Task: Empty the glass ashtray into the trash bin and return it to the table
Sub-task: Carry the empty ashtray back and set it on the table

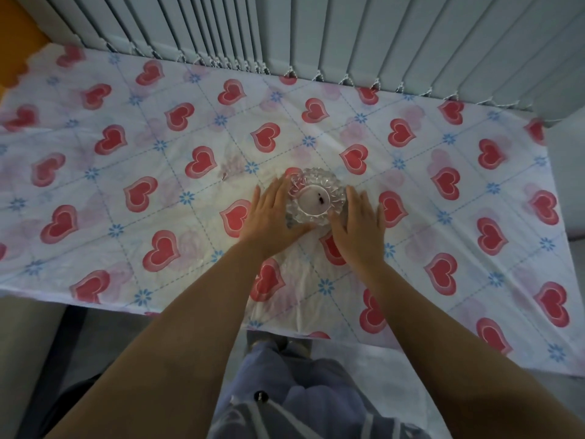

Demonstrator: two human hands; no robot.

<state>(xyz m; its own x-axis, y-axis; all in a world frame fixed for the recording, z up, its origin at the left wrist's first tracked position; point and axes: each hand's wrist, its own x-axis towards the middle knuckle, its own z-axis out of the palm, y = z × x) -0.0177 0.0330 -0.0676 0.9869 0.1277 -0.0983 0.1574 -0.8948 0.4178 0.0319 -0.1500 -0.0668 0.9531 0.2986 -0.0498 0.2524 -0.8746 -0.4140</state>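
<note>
A round cut-glass ashtray (pixel 313 194) stands upright on the table's heart-patterned cloth (pixel 126 172), near the middle. A few small dark bits lie in its bowl. My left hand (pixel 273 217) lies flat against the ashtray's left side, fingers together and stretched forward. My right hand (pixel 359 223) rests the same way against its right side. Both palms touch or nearly touch the glass, and the ashtray still sits on the cloth. No trash bin is in view.
Grey vertical blinds (pixel 316 30) hang along the table's far edge. The table's near edge runs just in front of my body. A dark seat or floor area (pixel 63 359) lies low at the left, and a pale wall or cabinet (pixel 566 172) stands at the right.
</note>
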